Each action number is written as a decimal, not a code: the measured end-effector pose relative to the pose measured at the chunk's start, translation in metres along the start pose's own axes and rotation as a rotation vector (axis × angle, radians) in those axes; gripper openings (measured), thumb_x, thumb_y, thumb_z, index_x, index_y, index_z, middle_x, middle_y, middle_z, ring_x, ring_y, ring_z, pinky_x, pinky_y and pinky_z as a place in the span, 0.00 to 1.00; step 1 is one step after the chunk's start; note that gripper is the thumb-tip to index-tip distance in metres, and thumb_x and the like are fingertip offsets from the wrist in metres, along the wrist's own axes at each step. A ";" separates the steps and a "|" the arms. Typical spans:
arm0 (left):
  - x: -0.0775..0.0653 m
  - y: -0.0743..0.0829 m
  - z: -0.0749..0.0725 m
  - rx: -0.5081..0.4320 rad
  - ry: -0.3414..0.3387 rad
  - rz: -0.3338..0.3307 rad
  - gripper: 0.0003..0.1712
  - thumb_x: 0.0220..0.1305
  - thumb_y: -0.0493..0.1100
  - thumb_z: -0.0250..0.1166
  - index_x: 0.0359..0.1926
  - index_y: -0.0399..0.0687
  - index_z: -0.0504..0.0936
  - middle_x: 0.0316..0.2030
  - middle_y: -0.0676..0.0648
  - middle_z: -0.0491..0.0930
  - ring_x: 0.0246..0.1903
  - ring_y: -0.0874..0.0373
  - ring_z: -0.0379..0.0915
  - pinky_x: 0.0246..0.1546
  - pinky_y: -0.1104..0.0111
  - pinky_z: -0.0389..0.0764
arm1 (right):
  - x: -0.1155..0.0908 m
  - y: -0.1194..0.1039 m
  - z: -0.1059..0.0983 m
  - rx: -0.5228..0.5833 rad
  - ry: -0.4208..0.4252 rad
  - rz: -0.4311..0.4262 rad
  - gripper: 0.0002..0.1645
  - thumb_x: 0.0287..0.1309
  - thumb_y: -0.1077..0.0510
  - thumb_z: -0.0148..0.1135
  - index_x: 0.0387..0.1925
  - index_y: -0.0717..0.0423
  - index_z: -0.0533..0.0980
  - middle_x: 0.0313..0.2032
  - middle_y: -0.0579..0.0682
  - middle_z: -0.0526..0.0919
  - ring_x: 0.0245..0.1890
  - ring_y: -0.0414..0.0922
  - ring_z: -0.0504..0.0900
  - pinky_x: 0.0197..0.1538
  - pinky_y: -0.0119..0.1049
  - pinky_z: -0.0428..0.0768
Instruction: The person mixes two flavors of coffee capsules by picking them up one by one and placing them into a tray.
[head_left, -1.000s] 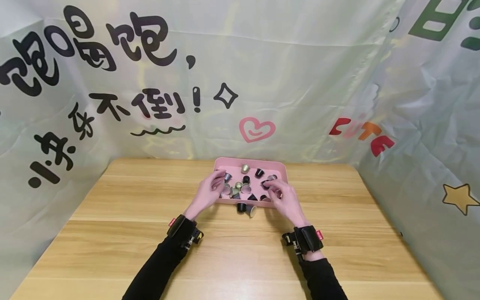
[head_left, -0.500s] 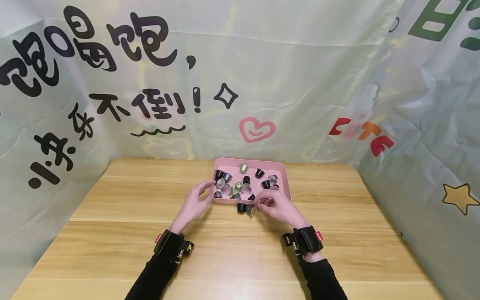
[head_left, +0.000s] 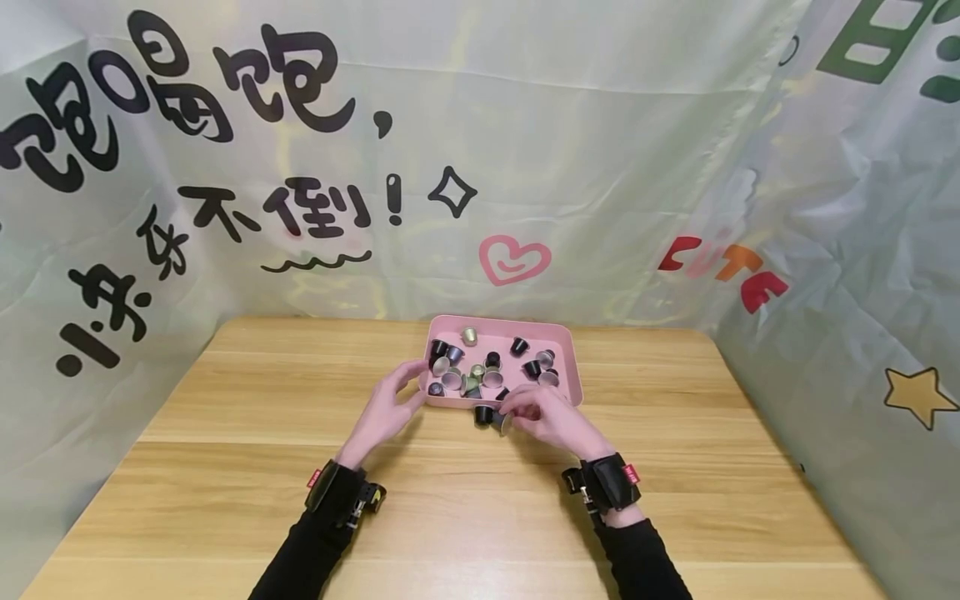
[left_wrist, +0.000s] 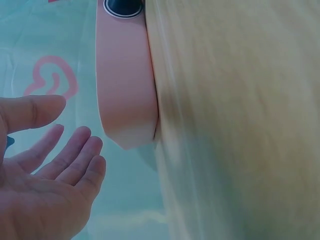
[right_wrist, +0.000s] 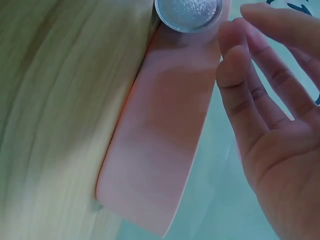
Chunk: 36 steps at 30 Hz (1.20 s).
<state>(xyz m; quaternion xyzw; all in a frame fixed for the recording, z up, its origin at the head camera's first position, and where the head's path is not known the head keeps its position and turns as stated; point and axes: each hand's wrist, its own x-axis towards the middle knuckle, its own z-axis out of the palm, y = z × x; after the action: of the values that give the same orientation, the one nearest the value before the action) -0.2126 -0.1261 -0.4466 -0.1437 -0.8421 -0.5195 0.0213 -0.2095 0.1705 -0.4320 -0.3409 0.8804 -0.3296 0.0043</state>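
Note:
A pink tray [head_left: 495, 327] holds several coffee capsules, among them a gold one [head_left: 468, 336]. On the table against its front wall lie a black capsule [head_left: 483, 415] and a grey capsule [head_left: 501, 422] with a pale lid. My right hand [head_left: 551, 421] is over the tray's front edge, fingertips right at the grey capsule. In the right wrist view that capsule's silver lid [right_wrist: 189, 11] shows beside the loosely bent fingers, with nothing pinched between them. My left hand [head_left: 384, 412] hovers at the tray's front left corner, fingers relaxed and spread, holding nothing.
The wooden table [head_left: 480, 517] stretches around the tray on the left, right and front. A printed cloth backdrop [head_left: 600, 167] hangs close behind the tray and along both sides.
My left hand has drawn back from inside the tray to its front left corner. My right hand has moved out of the tray to the grey capsule. The gold capsule has rolled left.

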 end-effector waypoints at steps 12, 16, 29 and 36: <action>-0.001 0.002 0.000 -0.007 -0.019 -0.006 0.34 0.64 0.30 0.62 0.70 0.34 0.65 0.70 0.33 0.67 0.70 0.37 0.64 0.75 0.45 0.61 | 0.002 -0.004 0.005 -0.054 -0.023 0.007 0.15 0.52 0.70 0.69 0.43 0.57 0.86 0.48 0.53 0.87 0.33 0.33 0.78 0.38 0.24 0.79; -0.001 0.002 0.000 -0.012 -0.018 -0.006 0.34 0.64 0.29 0.62 0.71 0.34 0.64 0.71 0.33 0.67 0.71 0.37 0.64 0.75 0.44 0.61 | 0.002 -0.008 0.005 -0.054 -0.021 0.021 0.14 0.52 0.69 0.69 0.42 0.57 0.86 0.48 0.52 0.87 0.34 0.35 0.79 0.39 0.24 0.79; -0.001 0.005 0.002 -0.011 -0.021 0.001 0.35 0.63 0.29 0.62 0.71 0.35 0.65 0.71 0.33 0.67 0.70 0.37 0.64 0.74 0.44 0.61 | 0.002 -0.011 0.008 -0.086 -0.041 0.050 0.14 0.52 0.70 0.68 0.41 0.56 0.86 0.45 0.51 0.87 0.35 0.38 0.81 0.40 0.25 0.80; -0.002 0.004 0.002 -0.010 -0.032 -0.006 0.35 0.64 0.29 0.62 0.71 0.36 0.64 0.71 0.34 0.66 0.71 0.38 0.64 0.75 0.44 0.60 | 0.001 -0.011 0.008 -0.108 -0.056 0.050 0.14 0.51 0.70 0.69 0.42 0.58 0.87 0.44 0.52 0.87 0.35 0.40 0.81 0.39 0.28 0.81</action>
<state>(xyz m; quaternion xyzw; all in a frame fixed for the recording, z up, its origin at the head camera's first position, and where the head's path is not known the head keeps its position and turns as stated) -0.2091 -0.1231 -0.4440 -0.1496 -0.8401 -0.5214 0.0054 -0.2017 0.1593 -0.4316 -0.3278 0.9046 -0.2718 0.0187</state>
